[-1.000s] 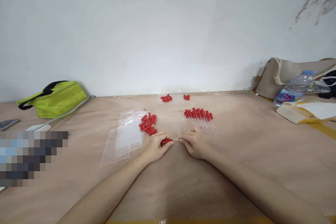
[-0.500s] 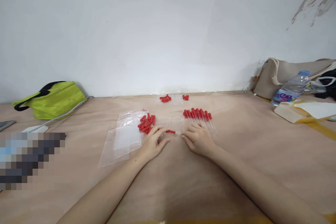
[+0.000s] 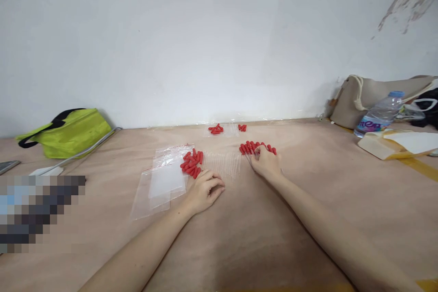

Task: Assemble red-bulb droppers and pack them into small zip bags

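Note:
A row of glass droppers (image 3: pixel 252 147) with red rubber bulbs lies right of centre on the table. My right hand (image 3: pixel 268 162) is over this row, fingers pinched on a dropper that they largely hide. Loosely curled, my left hand (image 3: pixel 205 190) rests on the table with a gap between thumb and fingers and nothing visible in it. Just beyond it lies a heap of loose red rubber bulbs (image 3: pixel 192 163). Several clear glass tubes (image 3: pixel 221 164) lie side by side between the heap and the droppers.
Clear zip bags (image 3: pixel 160 182) overlap left of the bulbs. Farther back lie a small group of red bulbs (image 3: pixel 216 129) and more thin tubes. A green pouch (image 3: pixel 75 132) stands at the left; a water bottle (image 3: pixel 379 114) and a beige bag (image 3: pixel 349 100) stand at the right.
My right hand has moved right and away from me onto the dropper row, and the red-bulbed dropper between my hands is gone from there. My left hand has drawn back slightly.

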The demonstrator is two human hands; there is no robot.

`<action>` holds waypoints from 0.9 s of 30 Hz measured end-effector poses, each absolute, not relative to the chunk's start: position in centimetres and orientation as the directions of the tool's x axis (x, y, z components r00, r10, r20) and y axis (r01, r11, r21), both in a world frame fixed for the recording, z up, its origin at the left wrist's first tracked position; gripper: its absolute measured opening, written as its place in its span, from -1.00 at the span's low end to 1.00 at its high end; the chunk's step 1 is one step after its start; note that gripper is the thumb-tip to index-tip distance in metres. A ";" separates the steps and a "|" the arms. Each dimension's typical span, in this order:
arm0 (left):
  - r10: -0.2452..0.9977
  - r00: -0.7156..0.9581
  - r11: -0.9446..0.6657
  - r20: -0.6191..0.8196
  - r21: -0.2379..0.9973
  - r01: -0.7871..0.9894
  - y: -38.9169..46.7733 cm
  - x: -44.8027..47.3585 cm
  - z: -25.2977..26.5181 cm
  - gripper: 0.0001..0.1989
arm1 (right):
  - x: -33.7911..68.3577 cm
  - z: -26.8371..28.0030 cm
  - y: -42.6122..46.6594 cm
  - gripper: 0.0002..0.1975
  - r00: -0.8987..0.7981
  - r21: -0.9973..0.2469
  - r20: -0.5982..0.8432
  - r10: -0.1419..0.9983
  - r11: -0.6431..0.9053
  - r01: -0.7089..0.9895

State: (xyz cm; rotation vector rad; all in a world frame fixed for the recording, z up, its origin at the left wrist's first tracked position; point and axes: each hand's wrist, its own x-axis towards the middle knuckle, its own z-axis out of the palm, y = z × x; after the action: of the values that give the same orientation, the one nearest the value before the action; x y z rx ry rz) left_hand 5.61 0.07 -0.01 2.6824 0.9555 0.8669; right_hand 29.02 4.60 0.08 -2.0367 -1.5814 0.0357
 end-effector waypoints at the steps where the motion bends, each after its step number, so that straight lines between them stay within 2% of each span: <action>1: 0.622 0.627 -0.782 0.469 0.330 0.529 0.1 5.6 0.0 -0.89 | 29.0 0.1 4.6 -0.80 0.302 -0.431 0.313 0.900 -0.149 0.890; 7: 0.628 0.624 -0.774 0.466 0.294 0.560 0.1 5.6 0.0 -0.90 | 27.8 0.8 4.0 -0.75 0.145 -0.288 0.391 0.909 -0.029 0.957; 10: 0.667 0.559 -0.717 0.492 0.220 0.661 0.2 5.3 0.3 -0.89 | 26.5 1.1 3.9 -0.72 0.061 -0.223 0.320 0.946 0.013 0.975; 13: 0.727 0.432 -0.586 0.533 0.155 0.795 0.5 4.5 1.0 -0.80 | 25.5 1.5 4.0 -0.73 0.043 -0.174 0.236 0.971 -0.001 0.985; 16: 0.755 0.353 -0.481 0.553 0.100 0.871 0.7 3.4 1.5 -0.76 | 25.0 2.0 4.4 -0.77 0.056 -0.159 0.158 0.986 -0.030 0.987; 19: 0.756 0.371 -0.451 0.539 0.019 0.892 0.8 2.7 1.3 -0.77 | 24.8 2.3 4.9 -0.80 0.073 -0.165 0.112 0.991 -0.054 0.985; 27: 0.745 0.435 -0.428 0.506 -0.139 0.893 0.9 2.9 0.5 -0.88 | 24.1 1.6 5.6 -0.80 0.090 -0.173 0.140 0.986 -0.065 0.983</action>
State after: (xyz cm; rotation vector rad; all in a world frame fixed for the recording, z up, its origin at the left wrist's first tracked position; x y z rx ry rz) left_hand 2.93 0.88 0.52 2.9745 1.7948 0.6776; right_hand 24.07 5.63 1.61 -2.1420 -1.9806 0.0213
